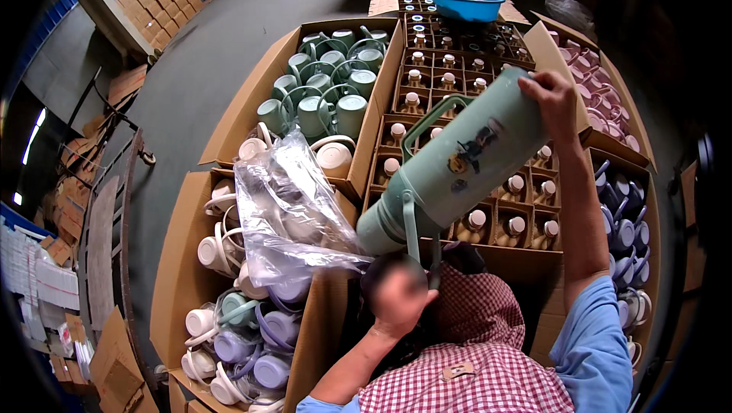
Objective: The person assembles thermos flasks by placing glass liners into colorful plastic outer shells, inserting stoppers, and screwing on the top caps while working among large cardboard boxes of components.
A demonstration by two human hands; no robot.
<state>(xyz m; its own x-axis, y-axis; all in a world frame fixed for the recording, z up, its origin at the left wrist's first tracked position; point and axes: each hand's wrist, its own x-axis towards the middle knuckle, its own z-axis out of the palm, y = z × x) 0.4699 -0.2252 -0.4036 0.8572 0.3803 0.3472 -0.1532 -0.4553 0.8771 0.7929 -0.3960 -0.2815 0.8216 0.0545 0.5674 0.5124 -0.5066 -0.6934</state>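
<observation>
A large pale-green thermos jug (465, 157) with a cartoon print is tilted across the view, its lid end down to the left. High at the right, my right hand (550, 100) is closed around the edge of its base. My left hand (400, 302) is below the lid end, fingers curled around the hanging carry handle (410, 226); part of this hand is blurred. A side handle (431, 123) stands out from the jug's upper side. Beneath the jug, a divided carton holds glass-like bottles with pale caps (509, 226).
Clear plastic bags (286, 203) lie over the left cartons, beside green lids (324, 112) and white and lilac lids (278, 329). Pink lids (598, 93) and dark blue lids (625, 230) fill right-hand cartons. A blue basin (465, 6) stands on the far bottles. A cart (107, 245) is at left.
</observation>
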